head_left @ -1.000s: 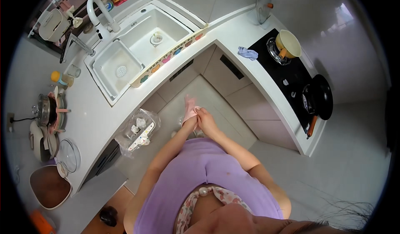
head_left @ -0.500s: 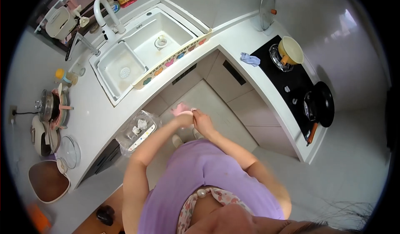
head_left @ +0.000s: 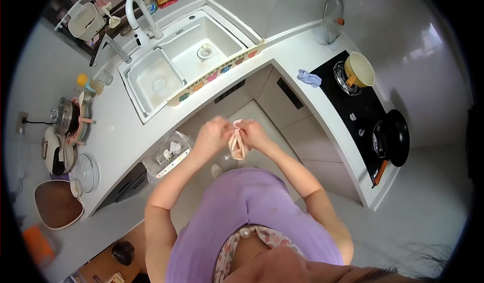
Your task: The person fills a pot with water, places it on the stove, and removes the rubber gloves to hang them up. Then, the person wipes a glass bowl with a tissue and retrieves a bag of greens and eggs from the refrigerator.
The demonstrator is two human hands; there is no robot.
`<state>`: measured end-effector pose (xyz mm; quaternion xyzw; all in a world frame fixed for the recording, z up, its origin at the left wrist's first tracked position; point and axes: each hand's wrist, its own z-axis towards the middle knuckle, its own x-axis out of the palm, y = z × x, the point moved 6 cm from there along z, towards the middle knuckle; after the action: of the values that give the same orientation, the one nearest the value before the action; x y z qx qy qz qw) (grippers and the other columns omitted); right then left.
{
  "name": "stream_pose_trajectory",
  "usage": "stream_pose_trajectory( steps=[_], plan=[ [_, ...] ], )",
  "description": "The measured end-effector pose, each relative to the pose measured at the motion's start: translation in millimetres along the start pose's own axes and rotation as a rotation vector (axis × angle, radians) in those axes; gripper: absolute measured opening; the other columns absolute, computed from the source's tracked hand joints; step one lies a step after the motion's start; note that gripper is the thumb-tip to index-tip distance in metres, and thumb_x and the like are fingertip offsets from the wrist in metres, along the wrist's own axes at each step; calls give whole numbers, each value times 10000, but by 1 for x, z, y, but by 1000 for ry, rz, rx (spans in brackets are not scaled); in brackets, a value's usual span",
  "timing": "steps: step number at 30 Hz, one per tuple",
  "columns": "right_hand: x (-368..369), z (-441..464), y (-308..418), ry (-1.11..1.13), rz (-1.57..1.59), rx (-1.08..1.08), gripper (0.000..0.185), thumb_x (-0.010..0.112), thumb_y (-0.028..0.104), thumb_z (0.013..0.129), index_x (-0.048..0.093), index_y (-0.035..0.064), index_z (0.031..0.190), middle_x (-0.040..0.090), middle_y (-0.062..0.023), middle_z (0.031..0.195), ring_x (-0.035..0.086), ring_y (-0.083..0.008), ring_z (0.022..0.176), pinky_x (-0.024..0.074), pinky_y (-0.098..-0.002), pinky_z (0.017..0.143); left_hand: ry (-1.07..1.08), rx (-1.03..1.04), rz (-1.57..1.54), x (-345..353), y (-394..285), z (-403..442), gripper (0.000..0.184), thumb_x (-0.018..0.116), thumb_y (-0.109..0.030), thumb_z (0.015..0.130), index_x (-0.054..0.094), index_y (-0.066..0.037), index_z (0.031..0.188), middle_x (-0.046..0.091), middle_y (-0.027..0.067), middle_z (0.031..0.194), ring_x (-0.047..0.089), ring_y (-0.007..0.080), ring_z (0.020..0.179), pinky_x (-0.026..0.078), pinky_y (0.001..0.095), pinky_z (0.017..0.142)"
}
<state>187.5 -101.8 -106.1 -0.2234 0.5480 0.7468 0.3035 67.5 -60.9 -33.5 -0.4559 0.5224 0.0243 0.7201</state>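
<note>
My right hand (head_left: 255,134) is closed on the cuff of a pale pink rubber glove (head_left: 237,147), which hangs limp below the fingers in front of my purple top. Close by on the left is my bare left hand (head_left: 215,133), its fingers blurred by motion beside the glove's upper edge. Whether they touch the glove I cannot tell. Both hands are held over the floor, between the two arms of the counter.
Below left, a bag-lined bin (head_left: 171,157) with white crumpled scraps hangs at the counter's edge. A double sink (head_left: 177,89) lies ahead. On the right stand a stove (head_left: 348,101), a yellow pot (head_left: 361,70), a black pan (head_left: 396,137) and a blue cloth (head_left: 309,78).
The pink glove has come off my left hand and now dangles from my right. My left hand has moved slightly up and left. The view has shifted a little.
</note>
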Motion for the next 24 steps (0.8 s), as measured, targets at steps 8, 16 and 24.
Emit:
stream_pose_trajectory(
  steps=[8,16,24],
  plan=[
    [-91,58,38,122,-146,-187,85,564,84,727,591,30,787,590,-151,757,594,-356,718,492,-419,628,-254,-13,-49,-1,-3,46,159,643,-100,676,561,-36,797,604,151,815,595,366,720,480,428,632],
    [-142,79,67,34,-297,-410,186,627,57,684,606,50,868,574,-93,821,596,-312,701,500,-380,583,129,-48,-242,-22,-24,93,244,701,-235,685,600,-38,788,595,75,774,583,220,702,459,322,610],
    [-177,88,79,23,-229,-377,93,627,117,725,603,47,781,577,-112,761,600,-319,706,494,-397,604,167,-127,-462,-49,-48,108,149,616,-166,811,594,-19,822,600,30,724,565,91,664,472,243,618]
  ],
)
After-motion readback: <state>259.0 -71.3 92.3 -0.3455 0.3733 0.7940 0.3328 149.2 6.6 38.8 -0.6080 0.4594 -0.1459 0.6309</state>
